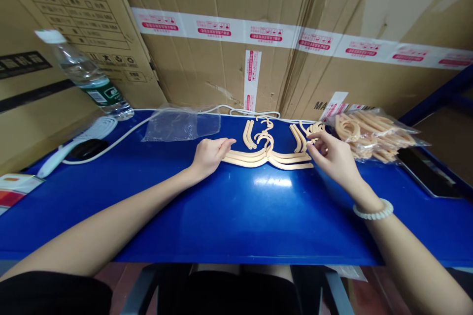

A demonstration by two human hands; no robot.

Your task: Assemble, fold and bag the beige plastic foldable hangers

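Several beige plastic clothes hangers (248, 157), made of curved arms and hooks, lie side by side on the blue table (221, 216). At their left ends is my left hand (209, 157), closed with the thumb pressed against the bent fingers; whatever it may hold is hidden. My right hand (334, 157) hovers by the right ends, its fingers bent and the thumb apart from them. Just beyond its fingertips sits a pile of loose hooks (317, 128), partly covered by the hand. Loose hanger arms (249, 134) lie behind the hangers on the left, with more arms (297, 138) on the right.
Clear bags of beige hanger parts (373, 133) lie at the right, beside a dark phone-like slab (428, 172). An empty-looking plastic bag (181, 124) and white cable (142, 125) lie left of centre. A water bottle (92, 78) and hairbrush (79, 140) are farther left. Cardboard (214, 74) stands behind.
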